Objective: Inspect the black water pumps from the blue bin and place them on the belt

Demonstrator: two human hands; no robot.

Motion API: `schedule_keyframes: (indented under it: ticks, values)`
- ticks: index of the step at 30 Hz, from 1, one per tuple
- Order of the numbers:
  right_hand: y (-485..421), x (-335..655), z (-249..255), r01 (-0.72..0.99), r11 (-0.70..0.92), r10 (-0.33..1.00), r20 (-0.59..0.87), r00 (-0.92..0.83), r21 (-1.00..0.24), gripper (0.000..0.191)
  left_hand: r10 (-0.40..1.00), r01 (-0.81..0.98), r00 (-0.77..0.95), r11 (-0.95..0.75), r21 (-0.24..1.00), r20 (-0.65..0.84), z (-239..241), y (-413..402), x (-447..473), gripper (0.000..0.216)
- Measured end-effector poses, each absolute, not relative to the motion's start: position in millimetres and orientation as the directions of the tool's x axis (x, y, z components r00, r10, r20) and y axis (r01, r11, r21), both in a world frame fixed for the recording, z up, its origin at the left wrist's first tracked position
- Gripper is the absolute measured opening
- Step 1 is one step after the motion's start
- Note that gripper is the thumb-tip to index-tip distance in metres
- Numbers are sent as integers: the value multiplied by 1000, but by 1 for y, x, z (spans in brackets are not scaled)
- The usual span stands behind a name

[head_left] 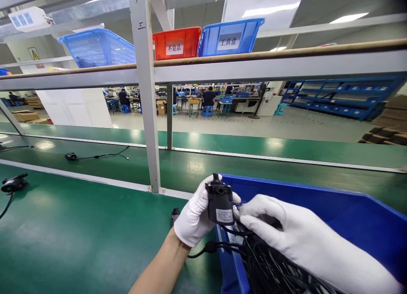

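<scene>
My left hand (199, 213), in a white glove, is closed around a small black pump (220, 203) held upright above the near edge of a blue bin (305, 196). The pump has a white printed label facing me and a short nozzle on top. My right hand (276, 222), also gloved, is pinched just right of the pump; what its fingertips hold is too hidden to make out. Below it, a tangle of black cables (270, 264) fills part of the bin. A black cord with a thick lump (210, 246) hangs over the bin's left wall.
Another black pump (14, 183) lies on the green bench (79, 243) at left. A corded black unit (70, 156) sits on the green belt beyond. A grey post (148, 116) carries a shelf with a red bin (177, 43) and blue bins overhead. People sit at far workstations.
</scene>
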State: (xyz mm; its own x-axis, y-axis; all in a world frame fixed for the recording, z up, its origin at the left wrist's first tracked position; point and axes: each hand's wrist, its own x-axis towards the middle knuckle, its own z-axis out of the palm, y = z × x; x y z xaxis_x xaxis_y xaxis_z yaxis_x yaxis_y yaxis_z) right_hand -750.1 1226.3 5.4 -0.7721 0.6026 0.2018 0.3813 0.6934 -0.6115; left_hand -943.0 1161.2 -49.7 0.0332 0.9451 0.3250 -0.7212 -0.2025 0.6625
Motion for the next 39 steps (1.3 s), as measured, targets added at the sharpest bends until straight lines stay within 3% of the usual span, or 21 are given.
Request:
schedule_keyframes:
  ticks: [2, 5, 9, 12, 18, 20, 23, 25, 28, 30, 33, 36, 39]
  values:
    - [1228, -749, 7, 342, 671, 607, 222, -763, -658, 37, 945, -574, -57, -296, 764, 323, -48, 1157, -941, 73]
    - [1231, -746, 6, 266, 663, 595, 276, -755, -700, 42, 887, -206, -242, -444, 872, 394, -52, 1152, -934, 100]
    - [1235, -745, 3, 257, 686, 594, 320, -738, -680, 50, 704, 257, -337, -569, 781, 625, -67, 1151, -925, 112]
    - [1236, -747, 2, 279, 679, 606, 303, -736, -679, 55, 615, 416, -310, -598, 685, 725, -71, 1153, -922, 115]
    - [1233, -749, 7, 360, 675, 633, 254, -731, -644, 58, 607, 437, -318, -588, 681, 728, -71, 1154, -921, 113]
    - [1236, -749, 7, 367, 697, 614, 247, -750, -616, 55, 578, 477, -258, -621, 622, 774, -71, 1153, -922, 114]
    - [1246, -747, 4, 205, 796, 458, 346, -819, -570, 53, 546, 553, -239, -603, 575, 803, -65, 1150, -929, 100]
    - [1253, -745, -1, 111, 807, 389, 382, -838, -580, 55, 564, 494, -371, -553, 671, 738, -55, 1149, -940, 78]
    - [1258, -746, -7, 148, 650, 560, 339, -756, -745, 59, 619, 208, -567, -530, 822, 543, -40, 1150, -962, 48]
    - [1256, -751, -7, 186, 453, 711, 227, -665, -872, 63, 688, 72, -588, -479, 875, 425, -33, 1150, -971, 37]
    - [1249, -763, 3, 211, 268, 766, 75, -638, -940, 64, 840, 59, -427, -343, 938, 334, -25, 1153, -964, 57]
    - [1251, -771, 26, 257, 454, 724, 185, -664, -853, 62, 921, 138, -229, -290, 947, 315, -10, 1168, -945, 90]
    - [1273, -764, 50, 397, 673, 684, 320, -655, -624, 56, 875, 71, -253, -408, 910, 412, 20, 1201, -947, 64]
